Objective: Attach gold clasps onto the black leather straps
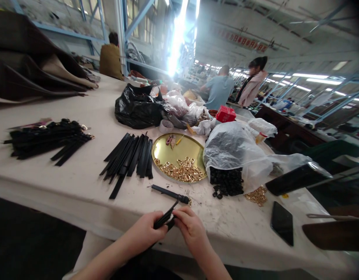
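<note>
Both hands meet at the table's front edge over a black strap (164, 218). My left hand (151, 228) is closed around it, and my right hand (188, 223) pinches its end with thumb and fingers. Just beyond them lies another black strap (169, 193) with a gold buckle at its right end. A fan of loose black straps (129, 157) is spread farther off to the left. Beside it stands a round gold tray (179, 142) with many small gold buckles (186, 171) along its near side, plus a yellow-handled tool (179, 139).
A pile of black straps with metal ends (48, 136) lies far left. Small black loops (226, 182) spill from a clear plastic bag (230, 144). At right are gold pieces (257, 195) and a phone (282, 223). Behind are a black bag (138, 107) and a red box (225, 114).
</note>
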`<move>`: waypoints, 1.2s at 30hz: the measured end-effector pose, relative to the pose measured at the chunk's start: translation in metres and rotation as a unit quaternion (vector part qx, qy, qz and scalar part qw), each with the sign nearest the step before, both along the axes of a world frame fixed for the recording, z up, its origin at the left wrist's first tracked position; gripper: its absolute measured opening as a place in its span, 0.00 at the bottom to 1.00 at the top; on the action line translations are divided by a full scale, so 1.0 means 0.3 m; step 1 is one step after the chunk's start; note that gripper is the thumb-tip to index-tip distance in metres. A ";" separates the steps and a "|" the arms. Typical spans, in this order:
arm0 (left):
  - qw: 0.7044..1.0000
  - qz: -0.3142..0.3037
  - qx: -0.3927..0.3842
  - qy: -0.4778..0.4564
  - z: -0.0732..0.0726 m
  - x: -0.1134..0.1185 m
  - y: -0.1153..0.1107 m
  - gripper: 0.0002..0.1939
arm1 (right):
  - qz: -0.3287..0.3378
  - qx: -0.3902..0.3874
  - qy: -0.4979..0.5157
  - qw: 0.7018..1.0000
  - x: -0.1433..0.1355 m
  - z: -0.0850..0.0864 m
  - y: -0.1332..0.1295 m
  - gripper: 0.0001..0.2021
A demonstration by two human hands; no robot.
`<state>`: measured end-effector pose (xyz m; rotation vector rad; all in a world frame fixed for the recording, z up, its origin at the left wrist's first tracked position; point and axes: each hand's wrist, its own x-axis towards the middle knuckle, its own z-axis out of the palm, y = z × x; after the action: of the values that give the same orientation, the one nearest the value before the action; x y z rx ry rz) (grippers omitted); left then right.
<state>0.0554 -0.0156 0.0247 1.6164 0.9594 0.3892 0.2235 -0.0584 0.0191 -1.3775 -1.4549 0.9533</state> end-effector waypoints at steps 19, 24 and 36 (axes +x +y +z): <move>0.998 -0.022 0.046 0.030 0.033 0.009 -0.026 0.10 | -0.040 -0.162 0.244 0.955 -0.035 -0.017 -0.044 0.07; 0.998 -0.054 -0.022 0.012 0.039 0.008 -0.031 0.10 | -0.114 -0.159 0.327 0.924 -0.028 -0.022 -0.036 0.10; 0.982 0.052 -0.141 -0.112 0.010 0.029 0.032 0.24 | -0.064 -0.031 0.005 0.997 0.010 0.021 0.100 0.12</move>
<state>0.0639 -0.0061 0.0278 1.2410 0.8863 0.4734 0.2266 -0.0285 0.0254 -1.4914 -1.3224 0.9272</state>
